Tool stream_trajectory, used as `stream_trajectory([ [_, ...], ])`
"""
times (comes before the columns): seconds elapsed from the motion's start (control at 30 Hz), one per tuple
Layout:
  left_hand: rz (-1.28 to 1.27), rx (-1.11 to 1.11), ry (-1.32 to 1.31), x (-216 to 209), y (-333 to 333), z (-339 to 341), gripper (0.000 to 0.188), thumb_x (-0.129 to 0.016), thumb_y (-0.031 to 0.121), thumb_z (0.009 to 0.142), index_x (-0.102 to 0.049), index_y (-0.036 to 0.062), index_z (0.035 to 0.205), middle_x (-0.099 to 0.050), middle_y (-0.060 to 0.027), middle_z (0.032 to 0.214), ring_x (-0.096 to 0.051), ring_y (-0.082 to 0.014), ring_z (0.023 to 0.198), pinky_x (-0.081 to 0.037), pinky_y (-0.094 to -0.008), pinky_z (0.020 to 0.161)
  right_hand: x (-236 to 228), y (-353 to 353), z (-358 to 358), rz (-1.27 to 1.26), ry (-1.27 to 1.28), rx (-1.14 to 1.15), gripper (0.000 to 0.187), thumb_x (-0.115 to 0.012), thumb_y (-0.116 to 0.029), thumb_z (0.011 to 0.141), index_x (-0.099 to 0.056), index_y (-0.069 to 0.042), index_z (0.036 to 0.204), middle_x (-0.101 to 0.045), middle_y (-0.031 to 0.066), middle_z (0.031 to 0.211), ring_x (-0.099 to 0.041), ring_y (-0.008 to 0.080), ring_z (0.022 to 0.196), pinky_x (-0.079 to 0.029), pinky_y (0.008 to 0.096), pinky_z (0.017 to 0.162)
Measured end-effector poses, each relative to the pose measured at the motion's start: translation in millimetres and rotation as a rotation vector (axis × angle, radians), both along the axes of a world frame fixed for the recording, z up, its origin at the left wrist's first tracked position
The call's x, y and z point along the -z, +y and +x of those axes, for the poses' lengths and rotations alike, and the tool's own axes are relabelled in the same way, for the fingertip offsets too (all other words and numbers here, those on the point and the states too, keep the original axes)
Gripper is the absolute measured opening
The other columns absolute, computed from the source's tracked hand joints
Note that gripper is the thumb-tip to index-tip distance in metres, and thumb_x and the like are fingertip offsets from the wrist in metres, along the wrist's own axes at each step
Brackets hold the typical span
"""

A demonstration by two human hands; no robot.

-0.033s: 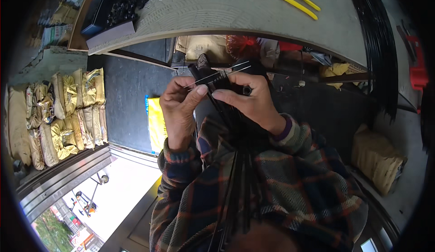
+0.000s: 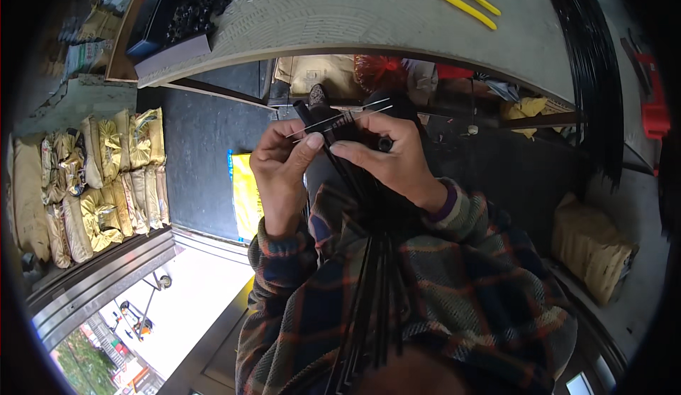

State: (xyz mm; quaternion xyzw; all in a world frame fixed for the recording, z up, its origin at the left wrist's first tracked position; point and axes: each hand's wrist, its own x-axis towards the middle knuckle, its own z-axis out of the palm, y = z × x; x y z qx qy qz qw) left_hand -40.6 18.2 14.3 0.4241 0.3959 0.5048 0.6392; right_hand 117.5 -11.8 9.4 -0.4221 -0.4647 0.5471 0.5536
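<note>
Both hands meet over my lap at a bundle of slim black rods (image 2: 372, 274), which looks like an umbrella frame and runs back toward my chest. My left hand (image 2: 284, 171) pinches the rods' upper ends between thumb and fingers, beside a thick black tube end (image 2: 303, 112). A thin silvery wire (image 2: 369, 107) crosses the rod ends slantwise, with several rod tips lined up along it. Opposite, my right hand (image 2: 390, 155) closes its thumb and fingers on the rods, and a round black tube end (image 2: 385, 143) shows at its fingers. The fingertips' undersides are hidden.
Ahead stands a grey worktable (image 2: 319, 12) with yellow-handled pliers (image 2: 464, 3) and a box of small black parts (image 2: 195, 15). Long black rods (image 2: 596, 68) hang over its right side. Wrapped packages (image 2: 106, 182) are stacked left; a brown paper package (image 2: 592, 246) sits right.
</note>
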Motion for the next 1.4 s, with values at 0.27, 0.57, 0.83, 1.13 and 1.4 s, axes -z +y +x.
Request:
stream_trajectory([
  [0.27, 0.007, -0.05, -0.064, 5.0, -11.9, 6.5, 0.025, -0.059, 0.012, 0.084, -0.054, -0.0028, 0.104, -0.06, -0.0071, 0.094, -0.054, -0.0105, 0.085, -0.041, -0.0232, 0.08, 6.9, 3.9, -12.4, 0.045, 0.209, 0.097, 0.027, -0.065, -0.008, 0.079, -0.057, 0.004, 0.101, -0.059, 0.0036, 0.092, -0.053, 0.0074, 0.087, -0.043, 0.021, 0.074],
  [0.57, 0.041, -0.136, -0.082, 5.6, -13.8, 10.2, 0.026, -0.059, 0.01, 0.083, -0.054, -0.0034, 0.104, -0.06, -0.008, 0.092, -0.054, -0.0118, 0.084, -0.041, -0.0247, 0.08, 10.0, 10.4, -0.2, 0.095, 0.058, -0.066, 0.022, -0.066, -0.014, 0.079, -0.061, 0.004, 0.091, -0.063, 0.0052, 0.08, -0.053, 0.0063, 0.071, -0.043, 0.0205, 0.062],
  [0.83, 0.051, -0.163, -0.029, 7.7, -17.3, 13.7, 0.027, -0.058, 0.015, 0.085, -0.054, -0.0018, 0.105, -0.059, -0.003, 0.083, -0.044, -0.0046, 0.065, -0.034, -0.018, 0.06, 2.9, 5.4, -3.6, 0.118, -0.087, -0.006, 0.018, -0.066, -0.013, 0.078, -0.062, 0.002, 0.089, -0.06, 0.0058, 0.082, -0.054, 0.0097, 0.077, -0.042, 0.0219, 0.07],
  [1.13, 0.056, -0.222, -0.242, 43.2, -20.1, 20.1, 0.026, -0.058, 0.015, 0.085, -0.055, -0.0041, 0.102, -0.057, -0.0033, 0.083, -0.049, -0.007, 0.071, -0.039, -0.019, 0.065, 22.8, 10.8, -8.8, -0.083, 0.16, -0.137, 0.024, -0.066, -0.013, 0.077, -0.058, 0.001, 0.095, -0.056, 0.0008, 0.082, -0.05, 0.0071, 0.076, -0.04, 0.0196, 0.068],
  [1.4, -0.021, -0.14, -0.397, 21.0, -8.9, 44.5, 0.03, -0.056, 0.002, 0.081, -0.055, -0.0065, 0.11, -0.058, -0.0151, 0.11, -0.056, -0.0206, 0.099, -0.039, -0.0299, 0.093, -11.1, 60.5, 59.0, 0.22, 0.298, 0.404, 0.045, -0.036, -0.041, 0.093, -0.055, -0.001, 0.092, -0.054, 0.0078, 0.086, -0.048, 0.0135, 0.069, -0.041, 0.0262, 0.065],
])
